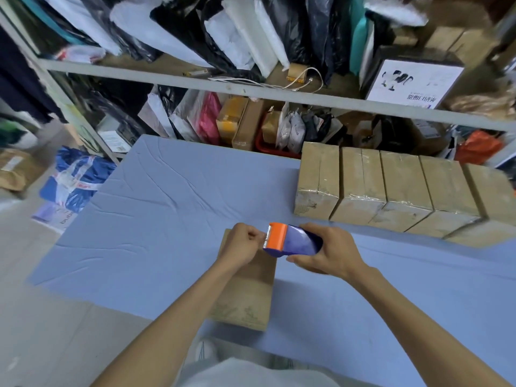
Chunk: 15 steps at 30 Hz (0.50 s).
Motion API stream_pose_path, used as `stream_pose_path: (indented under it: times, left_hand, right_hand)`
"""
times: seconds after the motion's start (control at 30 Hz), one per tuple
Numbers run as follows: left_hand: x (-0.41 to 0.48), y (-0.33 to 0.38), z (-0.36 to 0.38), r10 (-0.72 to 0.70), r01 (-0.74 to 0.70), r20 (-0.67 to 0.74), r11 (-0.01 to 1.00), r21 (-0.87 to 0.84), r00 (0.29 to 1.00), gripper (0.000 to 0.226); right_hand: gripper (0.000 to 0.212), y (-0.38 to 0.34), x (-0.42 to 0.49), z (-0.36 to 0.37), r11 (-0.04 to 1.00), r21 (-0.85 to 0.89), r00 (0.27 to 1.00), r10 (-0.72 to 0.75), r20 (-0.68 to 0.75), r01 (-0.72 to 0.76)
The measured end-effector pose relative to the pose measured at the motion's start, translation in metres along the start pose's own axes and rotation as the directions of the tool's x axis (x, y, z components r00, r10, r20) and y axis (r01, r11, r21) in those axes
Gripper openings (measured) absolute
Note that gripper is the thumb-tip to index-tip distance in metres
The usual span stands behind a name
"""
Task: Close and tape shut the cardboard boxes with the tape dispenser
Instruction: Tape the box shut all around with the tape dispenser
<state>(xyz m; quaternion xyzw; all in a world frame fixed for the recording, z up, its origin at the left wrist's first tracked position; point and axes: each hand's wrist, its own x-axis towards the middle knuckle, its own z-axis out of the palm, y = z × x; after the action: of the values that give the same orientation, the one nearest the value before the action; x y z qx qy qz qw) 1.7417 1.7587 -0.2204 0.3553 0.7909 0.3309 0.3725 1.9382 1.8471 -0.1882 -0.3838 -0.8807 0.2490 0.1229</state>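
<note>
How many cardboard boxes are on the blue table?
6. Five taped boxes in a row at far right; one box at the near edge, under the tape dispenser. More may hide off-frame right.

The only camera is riding on the person's head, looking forward and down across the table (167,219) (a wide lens, edges bending). It is hovering close above the left hand (241,244) and right hand (332,252), with the shelves (195,82) facing it beyond.

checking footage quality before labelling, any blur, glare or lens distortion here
Head view: wide-angle lens bows the shelf rail; corners and the far right smear with blur; glare glints on the taped boxes; the tape dispenser is fairly sharp; light soft, shadows faint.
</note>
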Motion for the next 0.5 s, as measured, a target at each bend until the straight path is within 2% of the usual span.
stream_pose_path:
  times: [0.17,0.27,0.37,0.4,0.5]
  left_hand:
    - [-0.001,0.014,0.019,-0.025,0.026,-0.036,0.999,0.029,0.999,0.017]
    - [0.008,0.003,-0.001,-0.098,0.118,-0.14,0.983,0.14,0.985,0.019]
    - [0.012,-0.005,-0.02,-0.057,0.054,0.025,0.995,0.082,0.998,0.025]
    - [0.01,-0.004,-0.019,-0.048,0.045,0.037,0.996,0.07,0.998,0.024]
    - [0.007,0.002,-0.005,-0.034,0.034,-0.055,0.999,0.007,0.998,0.012]
  right_hand:
    - [0.069,0.017,-0.008,-0.008,0.997,-0.072,0.999,0.007,0.035,-0.004]
    - [0.064,0.047,-0.023,-0.025,0.988,-0.133,0.997,0.077,0.009,-0.075]
    - [0.064,0.078,-0.034,-0.043,0.976,-0.171,0.99,0.138,-0.013,-0.138]
    - [0.064,0.082,-0.036,-0.044,0.971,-0.188,0.989,0.147,-0.003,-0.145]
    - [0.066,0.088,-0.034,-0.038,0.973,-0.187,0.989,0.143,0.023,-0.136]
